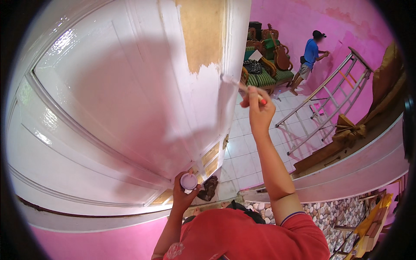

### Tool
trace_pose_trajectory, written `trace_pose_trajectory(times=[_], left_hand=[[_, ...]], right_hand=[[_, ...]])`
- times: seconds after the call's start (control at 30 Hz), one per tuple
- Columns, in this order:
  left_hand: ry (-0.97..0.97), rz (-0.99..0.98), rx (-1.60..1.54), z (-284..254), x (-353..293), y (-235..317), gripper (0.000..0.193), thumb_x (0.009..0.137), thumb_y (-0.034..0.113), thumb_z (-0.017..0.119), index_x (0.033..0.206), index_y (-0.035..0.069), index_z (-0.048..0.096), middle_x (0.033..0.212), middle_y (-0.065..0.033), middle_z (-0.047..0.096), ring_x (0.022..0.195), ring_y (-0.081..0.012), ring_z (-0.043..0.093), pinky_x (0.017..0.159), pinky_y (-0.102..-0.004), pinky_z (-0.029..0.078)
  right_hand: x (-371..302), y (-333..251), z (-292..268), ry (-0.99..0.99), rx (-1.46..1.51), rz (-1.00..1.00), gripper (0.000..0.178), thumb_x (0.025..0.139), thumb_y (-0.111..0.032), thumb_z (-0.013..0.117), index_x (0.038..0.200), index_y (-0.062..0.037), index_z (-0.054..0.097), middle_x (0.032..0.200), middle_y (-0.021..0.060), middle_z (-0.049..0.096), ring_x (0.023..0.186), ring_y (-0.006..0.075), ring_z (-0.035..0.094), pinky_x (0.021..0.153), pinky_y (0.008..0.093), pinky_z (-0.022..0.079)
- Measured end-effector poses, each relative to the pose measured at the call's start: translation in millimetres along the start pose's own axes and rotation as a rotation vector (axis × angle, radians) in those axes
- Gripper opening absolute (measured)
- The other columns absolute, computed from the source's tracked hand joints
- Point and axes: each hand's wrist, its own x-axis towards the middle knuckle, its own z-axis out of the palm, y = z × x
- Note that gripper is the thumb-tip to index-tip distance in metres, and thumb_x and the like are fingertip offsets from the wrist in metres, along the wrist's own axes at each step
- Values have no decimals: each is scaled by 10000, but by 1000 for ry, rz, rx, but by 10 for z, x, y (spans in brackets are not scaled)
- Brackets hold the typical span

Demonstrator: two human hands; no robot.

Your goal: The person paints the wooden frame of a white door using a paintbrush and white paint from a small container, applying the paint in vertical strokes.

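Observation:
My right hand (260, 108) is raised and closed around the handle of a paintbrush (242, 86). The brush's pale bristles touch the door (173, 99) near its right edge, beside a bare tan patch of wood (202, 37) with a ragged lower border. White paint covers most of the door, and parts of it shine. Lower down, close to the door, my left hand (186, 193) grips a small round cup of pale paint (188, 181). More unpainted tan panels (211, 155) show near the door's bottom.
A metal stepladder (325, 99) stands on the white tiles at right. Behind it, a person in a blue shirt (310, 54) faces the pink wall. Green striped chairs (264, 78) hold a guitar (281, 56). A dark crumpled bag (209, 188) lies by the door's foot.

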Motion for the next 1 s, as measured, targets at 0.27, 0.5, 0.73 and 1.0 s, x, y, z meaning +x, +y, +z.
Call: trace_pose_trajectory(times=[0.27,0.5,0.73,1.0], left_hand=[[-20,-16,-4,-7,-22,16,707,795,43,845,1378,45,445,1274,-105,548,1172,-200,584,978,-341,518],[-17,-30,5,-35,-73,-3,709,796,43,844,1381,40,443,1299,-124,537,1203,-223,571,1000,-358,513],[-33,-27,15,-35,-96,26,704,795,36,843,1376,37,445,1294,-124,545,1192,-223,576,993,-358,516],[-35,-17,44,-43,-98,60,712,789,25,843,1379,46,446,1291,-123,553,1195,-219,577,1000,-360,510]], right_hand=[[-71,256,-5,-113,-91,1,270,1011,-210,669,1056,54,705,773,62,676,655,104,647,625,258,549],[-34,-8,54,-42,-4,-90,268,1014,-203,663,1055,58,706,763,57,674,660,95,642,627,247,538],[-158,264,-26,-111,-159,9,290,1015,-219,664,1034,67,708,749,52,673,643,93,638,606,241,531],[322,-374,329,-12,-9,-233,246,1002,-181,670,1018,60,715,749,57,660,629,92,646,585,245,524]])
